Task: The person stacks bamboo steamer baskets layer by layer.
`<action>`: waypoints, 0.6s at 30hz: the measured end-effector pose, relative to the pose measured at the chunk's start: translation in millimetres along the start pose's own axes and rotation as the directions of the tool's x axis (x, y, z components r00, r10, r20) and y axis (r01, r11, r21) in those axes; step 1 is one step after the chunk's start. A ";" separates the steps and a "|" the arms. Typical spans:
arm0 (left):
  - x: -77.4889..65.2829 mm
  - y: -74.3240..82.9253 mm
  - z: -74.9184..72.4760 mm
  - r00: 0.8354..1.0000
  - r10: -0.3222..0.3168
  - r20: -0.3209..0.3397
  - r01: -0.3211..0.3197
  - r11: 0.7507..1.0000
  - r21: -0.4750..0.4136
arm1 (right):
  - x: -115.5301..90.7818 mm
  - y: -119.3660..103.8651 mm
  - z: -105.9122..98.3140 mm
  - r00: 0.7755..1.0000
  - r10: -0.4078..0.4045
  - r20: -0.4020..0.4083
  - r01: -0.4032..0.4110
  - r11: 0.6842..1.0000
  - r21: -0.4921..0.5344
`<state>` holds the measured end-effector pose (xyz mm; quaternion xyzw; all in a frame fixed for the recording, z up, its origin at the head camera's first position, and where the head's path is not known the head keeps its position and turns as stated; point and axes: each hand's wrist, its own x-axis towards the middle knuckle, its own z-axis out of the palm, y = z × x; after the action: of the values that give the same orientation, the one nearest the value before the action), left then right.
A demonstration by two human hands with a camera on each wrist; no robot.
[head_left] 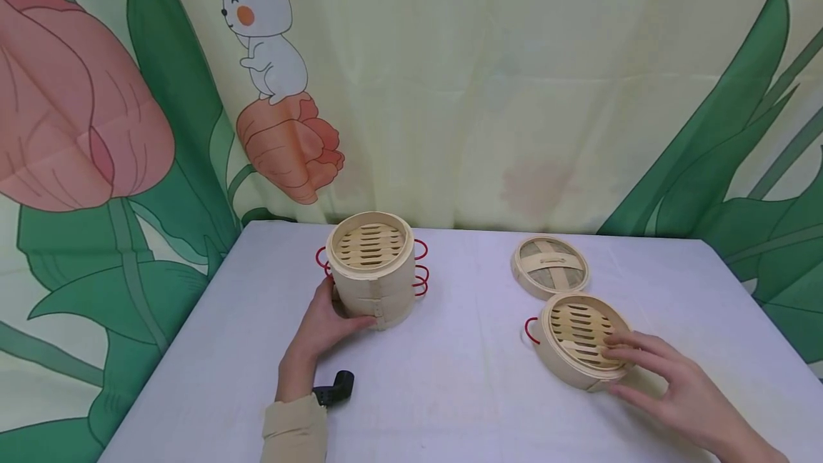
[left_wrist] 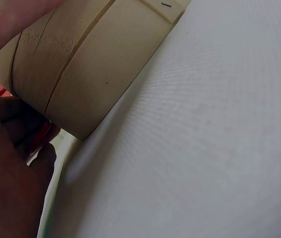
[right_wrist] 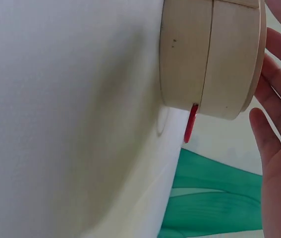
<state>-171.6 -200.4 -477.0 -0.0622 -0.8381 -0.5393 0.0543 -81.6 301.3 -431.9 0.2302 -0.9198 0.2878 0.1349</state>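
Observation:
On the left of the table stands a stack of small bamboo steamer baskets (head_left: 375, 291) with red loop handles on both sides and a slatted base showing at the top. My left hand (head_left: 326, 324) grips it low on the left, thumb across the front and fingers round the side; the left wrist view shows this hand (left_wrist: 11, 163) near a red loop. To the right sits a single bamboo steamer basket (head_left: 581, 338) with slats and a red loop. Over its right rim my right hand (head_left: 675, 391) spreads its fingers, which lie loosely extended beside the basket (right_wrist: 229, 59) in the right wrist view.
A round bamboo lid (head_left: 551, 266) with a strap handle lies just behind the single basket. White cloth covers the table (head_left: 450, 377). Behind its far edge hangs a curtain (head_left: 489, 91) printed with flowers and a rabbit.

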 end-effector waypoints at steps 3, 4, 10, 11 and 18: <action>-0.2 -0.3 0.0 1.000 -0.002 -0.007 0.002 1.000 0.007 | -1.1 2.9 1.1 1.000 -0.019 0.009 0.019 1.000 0.000; 0.1 -0.2 0.1 1.000 -0.004 -0.007 0.004 1.000 0.012 | -1.6 3.7 1.5 1.000 -0.026 0.004 0.026 1.000 -0.001; 0.6 0.7 0.5 1.000 -0.016 -0.008 0.016 0.999 0.032 | -3.1 8.5 4.1 0.997 -0.077 -0.030 0.077 0.997 -0.008; 0.5 0.8 0.5 1.000 -0.017 -0.008 0.017 0.999 0.033 | -3.0 9.5 4.7 0.995 -0.090 -0.037 0.090 0.996 -0.008; 0.7 -0.8 -0.2 1.000 -0.001 -0.006 0.001 1.000 0.028 | -2.2 12.7 8.8 0.992 -0.105 -0.075 0.105 0.994 0.007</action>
<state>-172.4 -200.9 -477.5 -0.0593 -0.8453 -0.5278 0.0575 -87.1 306.0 -445.7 0.2681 -0.8991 0.2938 0.1829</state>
